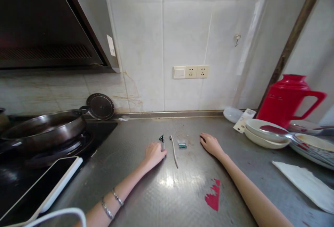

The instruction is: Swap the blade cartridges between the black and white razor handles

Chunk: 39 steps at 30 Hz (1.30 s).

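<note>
My left hand (pixel 153 154) is closed around the handle of a razor (pixel 163 144), whose dark green head points up and away from me. Just right of it, a thin off-white stick (pixel 174 153) with a small dark tip lies on the metal counter (pixel 146 199). Beside the stick is a razor blade cartridge (pixel 182 145) with a green strip, next to a small clear plastic piece. My right hand (pixel 211 144) rests palm down on the counter to the right of these, its fingers stretched out and holding nothing.
A torn red scrap (pixel 214 197) lies nearer me. On the right stand a red thermos (pixel 284 98), stacked bowls (pixel 266 142) and a folded white cloth or paper (pixel 304 183). Left are a pan (pixel 49 129) on the stove and a phone (pixel 41 188) with a white cable.
</note>
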### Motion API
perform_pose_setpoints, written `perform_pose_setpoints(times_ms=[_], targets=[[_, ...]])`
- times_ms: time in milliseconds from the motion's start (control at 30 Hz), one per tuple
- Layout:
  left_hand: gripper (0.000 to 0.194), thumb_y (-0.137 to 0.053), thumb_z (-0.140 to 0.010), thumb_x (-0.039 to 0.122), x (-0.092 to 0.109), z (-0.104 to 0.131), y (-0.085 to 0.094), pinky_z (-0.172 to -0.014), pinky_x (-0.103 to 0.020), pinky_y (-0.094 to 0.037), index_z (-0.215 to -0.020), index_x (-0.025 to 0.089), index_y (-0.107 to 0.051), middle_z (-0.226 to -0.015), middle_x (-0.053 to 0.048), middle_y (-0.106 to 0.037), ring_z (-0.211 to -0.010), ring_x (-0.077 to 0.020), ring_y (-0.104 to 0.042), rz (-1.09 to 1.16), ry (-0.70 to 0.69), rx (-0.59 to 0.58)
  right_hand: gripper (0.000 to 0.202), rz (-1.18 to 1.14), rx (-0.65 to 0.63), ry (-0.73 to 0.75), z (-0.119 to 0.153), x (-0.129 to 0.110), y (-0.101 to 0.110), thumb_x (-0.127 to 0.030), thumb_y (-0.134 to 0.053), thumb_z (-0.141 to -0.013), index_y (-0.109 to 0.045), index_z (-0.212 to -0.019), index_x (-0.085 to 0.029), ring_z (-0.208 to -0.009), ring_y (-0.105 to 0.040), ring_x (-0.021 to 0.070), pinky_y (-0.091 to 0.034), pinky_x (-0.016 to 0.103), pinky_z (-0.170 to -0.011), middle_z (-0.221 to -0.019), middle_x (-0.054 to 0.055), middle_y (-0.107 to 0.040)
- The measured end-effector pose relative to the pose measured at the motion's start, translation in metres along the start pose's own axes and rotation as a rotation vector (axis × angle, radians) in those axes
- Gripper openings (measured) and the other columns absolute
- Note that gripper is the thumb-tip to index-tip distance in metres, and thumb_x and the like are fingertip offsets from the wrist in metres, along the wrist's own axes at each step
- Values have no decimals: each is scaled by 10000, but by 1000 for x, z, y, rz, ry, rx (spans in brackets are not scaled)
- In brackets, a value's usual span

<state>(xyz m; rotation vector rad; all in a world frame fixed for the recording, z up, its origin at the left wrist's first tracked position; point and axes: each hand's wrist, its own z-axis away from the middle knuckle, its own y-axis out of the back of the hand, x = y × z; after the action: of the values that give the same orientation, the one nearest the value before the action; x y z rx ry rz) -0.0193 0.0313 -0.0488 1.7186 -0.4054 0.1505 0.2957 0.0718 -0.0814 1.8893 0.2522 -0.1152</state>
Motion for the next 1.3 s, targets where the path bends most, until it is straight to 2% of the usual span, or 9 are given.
perform_pose_setpoints(times_ms=[333,433,533,600,700,767,967,1200,1300], targets=[[222,-489,-751,311,5,2,1,-666,-321,-419,-689,157,-635,-761,-133,-665,-763,-257,-627,-68,-27,-19,387,-3,1,7,-1,2,-3,-255,-377,-844,-617,-1126,-142,-1186,-474,236,-323,356,-998,-1245,138,-560],[224,-475,-767,305,4,1,4,-666,-310,-402,-672,160,-617,-744,-120,-654,-762,-239,-613,-55,-42,29,380,-26,-7,-11,1,2,-3,-248,-384,-838,-616,-1123,-149,-1198,-458,248,-328,384,-992,-1275,142,-530],[221,-469,-783,302,3,0,10,-666,-292,-384,-648,169,-582,-729,-90,-635,-762,-211,-586,5,-71,109,395,-98,91,-65,-3,-4,3,-236,-415,-814,-591,-1155,-141,-1236,-404,277,-346,424,-973,-1369,161,-415],[214,-464,-793,296,3,0,15,-664,-281,-374,-644,174,-557,-724,-69,-617,-753,-190,-563,69,-110,181,398,-210,197,-72,-8,-17,11,-221,-422,-799,-591,-1147,-126,-1239,-397,273,-349,421,-974,-1366,173,-410],[226,-445,-815,306,6,3,21,-664,-266,-368,-640,183,-519,-693,-38,-574,-723,-162,-526,182,-188,272,347,-505,247,-19,-15,-54,26,-226,-421,-791,-640,-1049,-149,-1141,-495,235,-360,391,-974,-1186,150,-577],[236,-424,-829,309,9,6,25,-665,-258,-370,-640,189,-498,-674,-23,-542,-702,-151,-507,263,-243,297,321,-771,166,-7,-14,-88,35,-300,-443,-803,-657,-1012,-184,-1047,-554,230,-406,388,-919,-1108,118,-629],[208,-404,-846,288,25,21,32,-686,-258,-379,-684,188,-489,-718,-30,-537,-727,-152,-502,494,-391,277,428,-1633,-302,-56,17,-175,54,-544,-544,-760,-669,-924,-169,-890,-619,203,-472,325,-769,-1058,113,-651],[241,-423,-833,328,33,34,35,-697,-264,-395,-718,176,-570,-744,-52,-582,-735,-163,-519,647,-391,147,445,-1829,-197,-164,33,-193,54,-564,-624,-686,-649,-853,-152,-768,-625,184,-457,272,-646,-859,94,-684],[325,-391,-833,355,28,29,35,-683,-265,-404,-611,178,-549,-680,-46,-584,-696,-158,-530,752,-337,187,441,-1841,-161,-171,34,-190,51,-561,-646,-667,-627,-846,-158,-668,-614,159,-450,265,-622,-713,44,-664]])
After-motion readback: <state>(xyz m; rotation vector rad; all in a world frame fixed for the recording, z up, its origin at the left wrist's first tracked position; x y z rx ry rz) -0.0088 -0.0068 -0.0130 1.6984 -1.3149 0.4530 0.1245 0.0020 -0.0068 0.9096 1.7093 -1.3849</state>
